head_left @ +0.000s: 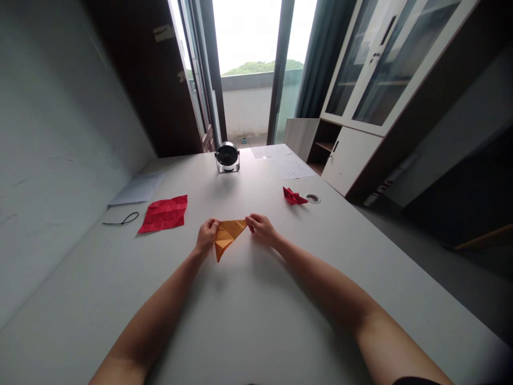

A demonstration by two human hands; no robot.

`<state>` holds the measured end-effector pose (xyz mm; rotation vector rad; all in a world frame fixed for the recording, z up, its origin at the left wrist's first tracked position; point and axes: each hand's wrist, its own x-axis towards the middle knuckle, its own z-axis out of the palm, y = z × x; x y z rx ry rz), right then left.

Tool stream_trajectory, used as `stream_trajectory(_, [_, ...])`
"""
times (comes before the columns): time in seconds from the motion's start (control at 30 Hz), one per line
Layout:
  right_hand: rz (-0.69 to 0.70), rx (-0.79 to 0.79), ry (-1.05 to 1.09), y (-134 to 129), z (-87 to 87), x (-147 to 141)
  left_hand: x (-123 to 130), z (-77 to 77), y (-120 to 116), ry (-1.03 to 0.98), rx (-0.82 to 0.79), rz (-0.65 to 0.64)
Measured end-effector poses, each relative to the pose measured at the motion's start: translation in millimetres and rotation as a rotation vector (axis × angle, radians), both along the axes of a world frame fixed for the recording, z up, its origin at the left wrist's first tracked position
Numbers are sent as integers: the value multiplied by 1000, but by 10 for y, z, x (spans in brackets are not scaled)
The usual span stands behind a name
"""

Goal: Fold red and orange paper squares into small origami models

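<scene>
A piece of orange paper [229, 233], folded to a triangle with crease lines across it, is held up between my two hands over the white table. My left hand [207, 234] pinches its left edge near the upper corner. At the right corner, my right hand [260, 227] grips the tip between thumb and fingers. One point of the paper hangs down beside my left hand. Off to the left lies a creased red sheet of paper [164, 214], spread flat. A folded red paper boat-like shape [294, 197] sits to the right, beyond my right hand.
A roll of tape [312, 198] lies beside the red folded shape. Further back stands a small round device on a metal stand [227, 156]. Papers [296, 166] lie at the far right, with more sheets [136, 189] by the left wall. A black cable tie [122, 219] is at left.
</scene>
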<state>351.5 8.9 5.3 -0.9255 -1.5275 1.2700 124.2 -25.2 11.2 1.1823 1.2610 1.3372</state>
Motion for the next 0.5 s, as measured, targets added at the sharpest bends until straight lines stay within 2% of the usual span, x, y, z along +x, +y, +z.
stream_trajectory(0.2, [77, -80, 248, -25, 48, -4, 33, 28, 11, -265, -98, -17])
stream_trajectory(0.37, [207, -55, 185, -112, 104, -49, 19, 34, 39, -379, -138, -1])
stream_trajectory(0.5, [254, -35, 131, -144, 88, -103, 18, 23, 34, -394, -128, -37])
